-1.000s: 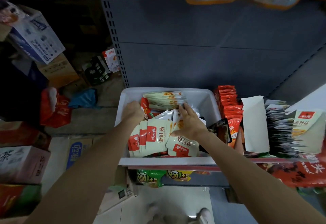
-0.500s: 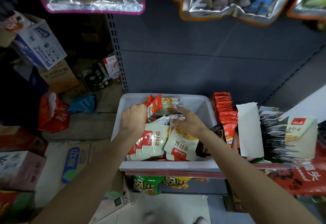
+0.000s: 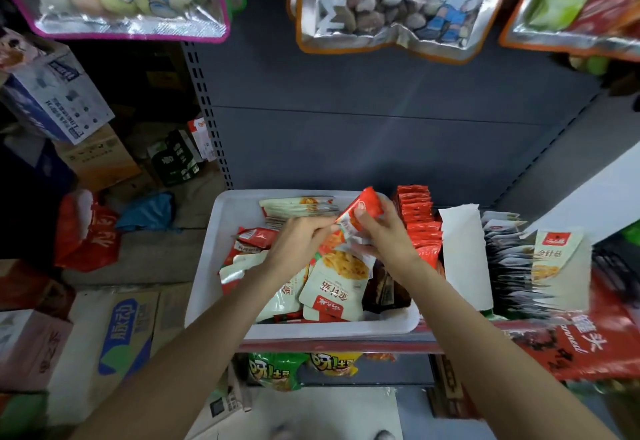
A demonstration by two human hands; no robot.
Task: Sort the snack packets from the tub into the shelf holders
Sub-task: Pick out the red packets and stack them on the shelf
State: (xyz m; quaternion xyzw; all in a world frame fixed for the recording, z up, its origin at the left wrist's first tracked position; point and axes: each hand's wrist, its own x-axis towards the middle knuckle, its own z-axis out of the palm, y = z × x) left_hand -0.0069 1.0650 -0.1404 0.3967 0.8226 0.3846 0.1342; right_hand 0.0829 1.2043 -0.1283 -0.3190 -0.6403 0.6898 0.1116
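Both hands have now risen from the tub [image 3: 221, 259]: the right hand [image 3: 384, 237] and left hand [image 3: 298, 243] pinch a red packet [image 3: 363, 212] together, ready for the red row [image 3: 417, 221] to its right.

Above me hang big candy bags [image 3: 384, 3]; cardboard boxes [image 3: 104, 339] and a red plastic bag [image 3: 86, 231] crowd the floor.
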